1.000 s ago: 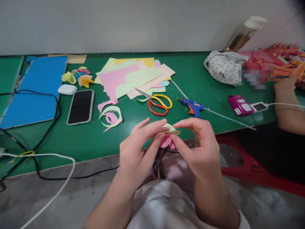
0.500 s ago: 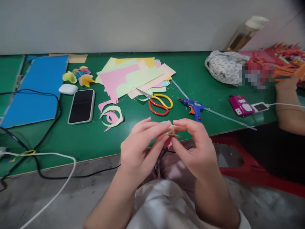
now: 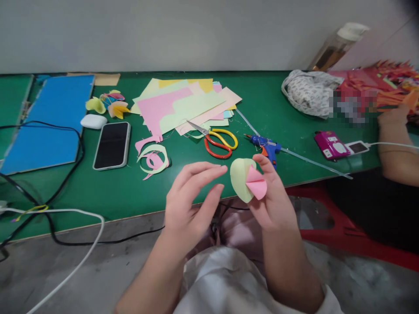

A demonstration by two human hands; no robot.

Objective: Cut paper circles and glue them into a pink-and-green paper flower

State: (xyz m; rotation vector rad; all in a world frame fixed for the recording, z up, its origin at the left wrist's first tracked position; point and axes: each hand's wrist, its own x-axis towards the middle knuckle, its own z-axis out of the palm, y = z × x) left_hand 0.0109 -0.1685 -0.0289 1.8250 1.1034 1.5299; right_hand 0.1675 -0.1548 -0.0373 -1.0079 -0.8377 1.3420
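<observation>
Head view: folded paper shape (image 3: 242,179) against right hand's (image 3: 274,196) fingers.

R hand (image 3: 273,196) grips green paper piece (image 3: 240,179) w/ folded pink paper piece (image 3: 257,183) at its R side. L hand (image 3: 194,200) is empty, fingers spread, just beside the green piece. Scissors (image 3: 220,143), red/yellow handles, lie partly open on green table (image 3: 183,183), blade tips over paper sheets (image 3: 193,102). Blue glue gun (image 3: 266,146) w/ clear stick (image 3: 314,162): R of scissors. Phone (image 3: 112,146), screen up: L of paper offcuts (image 3: 153,160). White case (image 3: 93,122) adj. to phone.
</observation>
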